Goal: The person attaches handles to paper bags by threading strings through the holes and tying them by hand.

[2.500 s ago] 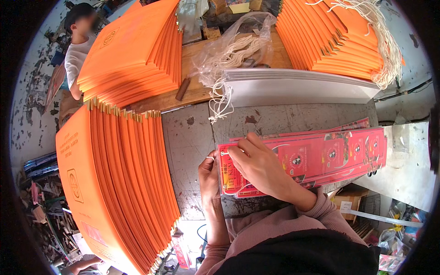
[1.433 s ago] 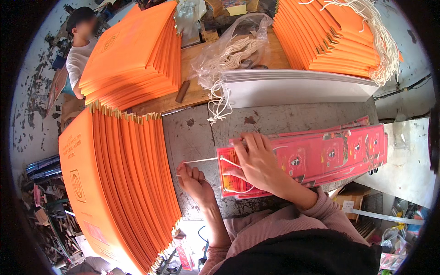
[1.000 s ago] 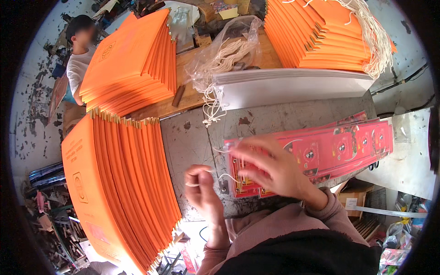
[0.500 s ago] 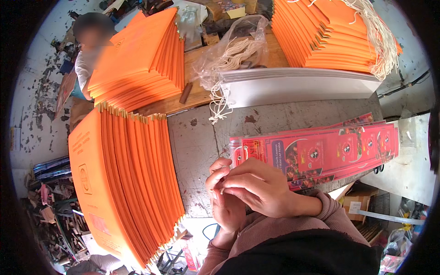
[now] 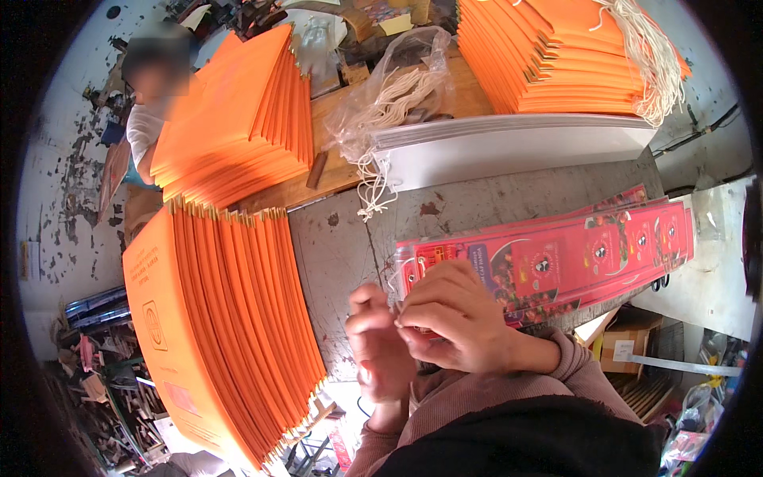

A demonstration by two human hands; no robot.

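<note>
In front of me lies a stack of long, red printed plastic strips with a punched left end. A thin white string shows beside that end and runs down toward my fingers. My right hand is over the near left part of the strips, its thumb and fingertips pinched together, apparently on the string; the pinch itself is mostly hidden. Just left of it, my left hand is raised with bent fingers, blurred by motion, and I cannot make out anything in it.
Orange folders stand stacked at left, with more piles at far left and far right, the latter draped with white strings. White strips and a clear bag lie beyond. Another person is at far left.
My left hand has drawn slightly away from my right, its fingers loosening from where both met. The right stays over the strips, raised a little. The whole view has shifted slightly.
</note>
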